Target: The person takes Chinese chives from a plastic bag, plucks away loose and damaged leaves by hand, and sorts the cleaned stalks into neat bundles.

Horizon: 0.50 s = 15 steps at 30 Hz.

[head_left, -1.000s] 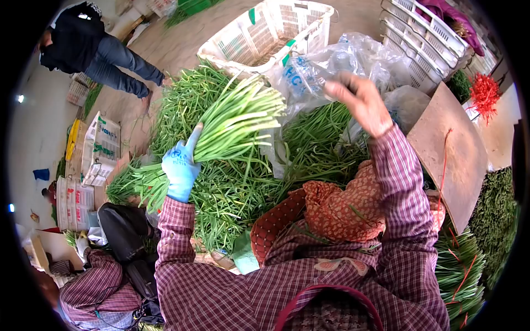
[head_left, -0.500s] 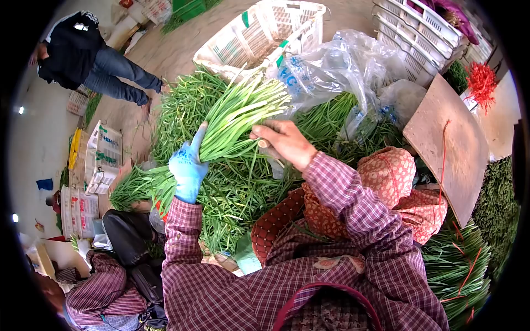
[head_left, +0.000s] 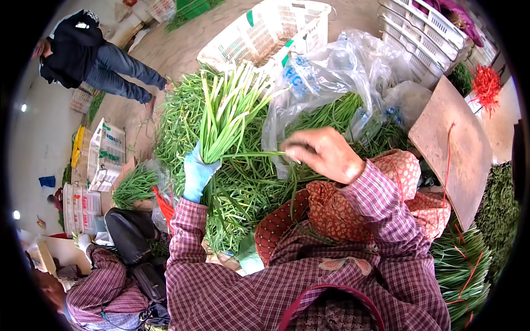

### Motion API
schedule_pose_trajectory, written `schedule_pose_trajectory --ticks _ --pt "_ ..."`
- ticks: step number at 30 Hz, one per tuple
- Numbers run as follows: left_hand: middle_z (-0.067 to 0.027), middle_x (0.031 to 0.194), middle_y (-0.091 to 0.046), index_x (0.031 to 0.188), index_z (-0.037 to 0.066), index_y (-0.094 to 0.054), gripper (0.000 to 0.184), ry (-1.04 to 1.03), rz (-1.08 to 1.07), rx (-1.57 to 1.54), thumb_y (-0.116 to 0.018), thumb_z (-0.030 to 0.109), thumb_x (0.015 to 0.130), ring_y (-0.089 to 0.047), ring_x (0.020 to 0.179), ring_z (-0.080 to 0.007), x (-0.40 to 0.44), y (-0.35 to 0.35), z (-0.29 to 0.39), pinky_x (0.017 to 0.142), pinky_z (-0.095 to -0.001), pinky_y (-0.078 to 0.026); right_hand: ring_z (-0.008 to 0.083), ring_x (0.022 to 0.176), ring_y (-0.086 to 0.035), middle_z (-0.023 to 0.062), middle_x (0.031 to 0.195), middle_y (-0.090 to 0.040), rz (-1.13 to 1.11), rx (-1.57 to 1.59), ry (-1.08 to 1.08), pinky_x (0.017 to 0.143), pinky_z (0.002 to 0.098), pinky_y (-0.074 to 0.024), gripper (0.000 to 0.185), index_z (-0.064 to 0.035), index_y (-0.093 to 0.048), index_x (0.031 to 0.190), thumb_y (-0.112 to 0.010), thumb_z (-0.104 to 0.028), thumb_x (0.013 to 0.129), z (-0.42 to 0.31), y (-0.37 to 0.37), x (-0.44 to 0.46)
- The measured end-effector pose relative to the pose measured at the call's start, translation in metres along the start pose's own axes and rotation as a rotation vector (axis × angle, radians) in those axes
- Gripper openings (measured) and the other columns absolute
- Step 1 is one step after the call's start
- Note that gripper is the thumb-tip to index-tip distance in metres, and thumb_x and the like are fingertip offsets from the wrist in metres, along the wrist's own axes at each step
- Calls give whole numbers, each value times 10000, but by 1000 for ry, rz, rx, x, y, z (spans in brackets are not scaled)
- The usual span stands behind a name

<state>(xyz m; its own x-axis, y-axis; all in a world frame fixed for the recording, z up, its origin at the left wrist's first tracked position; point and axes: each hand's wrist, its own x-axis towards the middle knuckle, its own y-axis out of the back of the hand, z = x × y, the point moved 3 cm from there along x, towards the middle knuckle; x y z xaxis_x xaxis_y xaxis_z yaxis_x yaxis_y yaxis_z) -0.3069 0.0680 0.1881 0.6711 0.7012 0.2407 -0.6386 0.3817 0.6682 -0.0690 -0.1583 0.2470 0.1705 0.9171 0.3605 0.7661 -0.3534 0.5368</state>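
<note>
A bunch of green stalks with pale ends [head_left: 229, 110] fans upward from my left hand [head_left: 199, 172], which wears a blue glove and is wrapped round the bunch's lower part. To its right, my bare right hand [head_left: 326, 154] has its fingers pinched at the end of a thin green stalk [head_left: 254, 154] that stretches across from the bunch. Beneath both hands spreads a big heap of loose green stalks [head_left: 237, 193]. Clear plastic sheeting [head_left: 353, 66] lies on the heap's far right part.
Beyond the heap stands a white crate [head_left: 232, 41]; stacked crates [head_left: 419, 41] are at the upper right. A board [head_left: 455, 149] leans right, near tied green bundles [head_left: 461, 276]. One person [head_left: 105, 55] stands upper left; another [head_left: 105, 287] sits lower left.
My left hand has turned the bunch more upright. My right hand has moved right and down, away from the bunch, with a thin stalk now stretched between them.
</note>
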Motion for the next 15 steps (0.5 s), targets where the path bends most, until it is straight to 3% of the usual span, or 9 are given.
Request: schedule_pose_trajectory --ticks 1,6,9,15 --pt "-65 1020 -690 1184 40 -568 545 23 -22 -71 -730 24 663 -653 891 -122 -1 -1 1 813 -268 -510 293 653 -638 129 734 -652 77 15 -52 611 391 -497 206 -70 -670 883 -609 -266 869 -1 2 7" --pt "-32 1041 -679 1136 15 -585 527 133 -153 -319 -767 -37 644 -604 917 -88 -5 -17 1 835 -259 -494 264 645 -649 102 743 -666 329 56 1 598 361 -506 174 -54 -667 841 -620 -221 851 -10 -12 29" --pt "-31 1039 -677 1143 19 -585 535 167 -205 -412 -764 -43 642 -606 913 -86 -7 -25 17 829 -258 -496 201 650 -670 140 749 -673 302 39 -114 614 310 -521 265 2 -650 910 -695 -241 818 -14 -24 42" --pt "-27 1056 -669 1157 25 -586 529 258 -270 -528 -746 -78 663 -610 922 -96 -13 -36 20 816 -264 -519 183 661 -673 143 798 -692 298 50 -116 641 303 -543 258 4 -667 959 -677 -219 829 -3 -33 58"
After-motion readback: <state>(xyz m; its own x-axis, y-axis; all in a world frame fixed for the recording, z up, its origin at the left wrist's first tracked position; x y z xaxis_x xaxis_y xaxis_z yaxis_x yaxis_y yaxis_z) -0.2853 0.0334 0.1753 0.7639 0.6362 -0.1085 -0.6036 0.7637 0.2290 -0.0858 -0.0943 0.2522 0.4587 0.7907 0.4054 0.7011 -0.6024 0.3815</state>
